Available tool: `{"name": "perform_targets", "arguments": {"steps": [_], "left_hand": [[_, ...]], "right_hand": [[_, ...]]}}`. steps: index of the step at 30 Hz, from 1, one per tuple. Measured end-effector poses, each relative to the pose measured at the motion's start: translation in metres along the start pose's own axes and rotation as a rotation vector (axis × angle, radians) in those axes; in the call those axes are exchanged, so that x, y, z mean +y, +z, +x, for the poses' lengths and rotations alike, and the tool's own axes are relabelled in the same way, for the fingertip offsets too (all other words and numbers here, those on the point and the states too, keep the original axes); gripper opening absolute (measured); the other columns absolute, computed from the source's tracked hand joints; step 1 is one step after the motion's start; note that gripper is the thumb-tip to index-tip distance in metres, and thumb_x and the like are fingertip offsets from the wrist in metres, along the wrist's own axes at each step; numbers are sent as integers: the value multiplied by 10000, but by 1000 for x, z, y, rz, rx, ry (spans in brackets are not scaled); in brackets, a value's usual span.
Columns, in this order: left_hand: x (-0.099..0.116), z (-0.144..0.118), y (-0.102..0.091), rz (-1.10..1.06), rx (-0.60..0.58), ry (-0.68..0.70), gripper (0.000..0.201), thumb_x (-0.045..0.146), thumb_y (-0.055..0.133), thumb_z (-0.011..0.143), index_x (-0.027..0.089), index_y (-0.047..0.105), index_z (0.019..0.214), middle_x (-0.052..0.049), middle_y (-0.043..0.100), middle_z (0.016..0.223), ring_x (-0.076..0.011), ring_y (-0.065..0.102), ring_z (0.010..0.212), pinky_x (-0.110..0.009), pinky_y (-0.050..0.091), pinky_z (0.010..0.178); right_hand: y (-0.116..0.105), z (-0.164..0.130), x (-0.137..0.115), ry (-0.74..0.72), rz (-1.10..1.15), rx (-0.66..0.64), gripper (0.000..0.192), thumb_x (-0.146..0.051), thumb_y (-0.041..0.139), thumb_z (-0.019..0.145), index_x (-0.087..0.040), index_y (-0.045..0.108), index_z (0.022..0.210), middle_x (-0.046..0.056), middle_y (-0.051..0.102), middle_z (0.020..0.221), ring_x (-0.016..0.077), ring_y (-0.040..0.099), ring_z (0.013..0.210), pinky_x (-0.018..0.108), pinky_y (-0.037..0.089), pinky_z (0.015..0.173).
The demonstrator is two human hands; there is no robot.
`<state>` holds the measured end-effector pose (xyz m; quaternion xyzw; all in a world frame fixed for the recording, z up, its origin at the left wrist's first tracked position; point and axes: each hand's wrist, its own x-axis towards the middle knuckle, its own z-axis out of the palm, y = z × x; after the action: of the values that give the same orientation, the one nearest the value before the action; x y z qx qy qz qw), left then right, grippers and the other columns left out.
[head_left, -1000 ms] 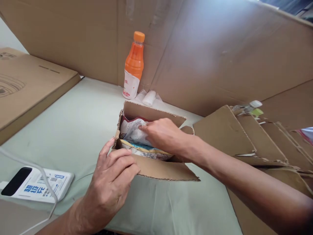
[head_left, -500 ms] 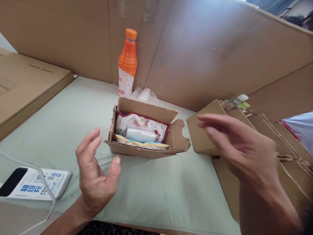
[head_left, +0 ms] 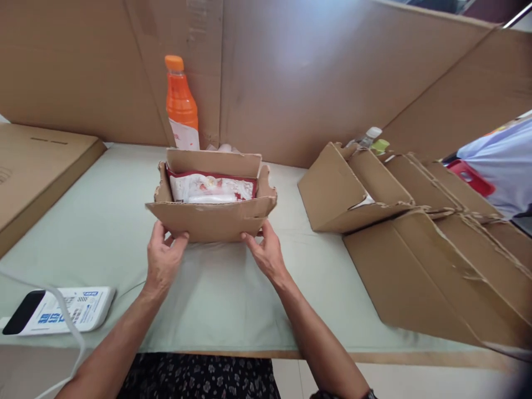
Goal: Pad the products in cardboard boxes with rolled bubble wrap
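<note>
Green table (head_left: 103,221), box (head_left: 208,219) lengthwise left-right, opening up

We grip the cardboard box (head_left: 210,219) at its lower corners: left hand (head_left: 163,260), right hand (head_left: 266,255); packets (head_left: 211,188) inside, tabletop (head_left: 103,221) beneath.

bottle (head_left: 181,105) behind, folded cartons (head_left: 415,221) right

My left hand (head_left: 163,260) and right hand (head_left: 265,254) grip the near wall of the small carton (head_left: 208,220), packets (head_left: 211,188) inside it. Behind the carton stands the bottle (head_left: 181,105). Right of it lie the flattened boxes (head_left: 399,221); left and nearer me, the power bank (head_left: 58,317).
</note>
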<state>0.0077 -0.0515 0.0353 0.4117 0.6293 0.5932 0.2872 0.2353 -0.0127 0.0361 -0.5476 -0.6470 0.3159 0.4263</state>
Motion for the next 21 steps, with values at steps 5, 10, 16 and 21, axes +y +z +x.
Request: {"name": "perform_targets", "arguments": {"steps": [5,10,16,21], "left_hand": [[4,-44,44,-114,-300,-3,405,327,674,854,215,582,1232,-63,646,1216,-215,616,1173,-386,512,1050],[9,-98,96,-79,-717,35,562,222,625,862,231,520,1414,-109,581,1429,-272,526,1348,-497,398,1168],[40,-119,182,-35,-902,123,544,128,643,789,210,598,1325,-113,584,1244,-270,568,1152,-487,456,1069],[35,-137,241,-60,-899,0,755,179,610,838,138,297,1524,-103,609,1103,-211,641,905,-447,550,912]], "right_hand": [[-70,-75,19,121,-182,262,308,-469,666,827,-179,649,928,60,699,861,208,628,766,322,527,662],[-126,-198,49,360,-393,583,405,-580,701,782,-190,662,884,84,721,821,271,662,788,395,536,698],[-127,-259,59,446,-261,863,498,-505,666,862,-176,584,1227,138,676,1128,257,667,930,434,552,874],[-116,-254,68,389,-111,844,700,-450,647,895,-207,412,1507,184,509,1442,245,643,1061,458,540,969]]}}
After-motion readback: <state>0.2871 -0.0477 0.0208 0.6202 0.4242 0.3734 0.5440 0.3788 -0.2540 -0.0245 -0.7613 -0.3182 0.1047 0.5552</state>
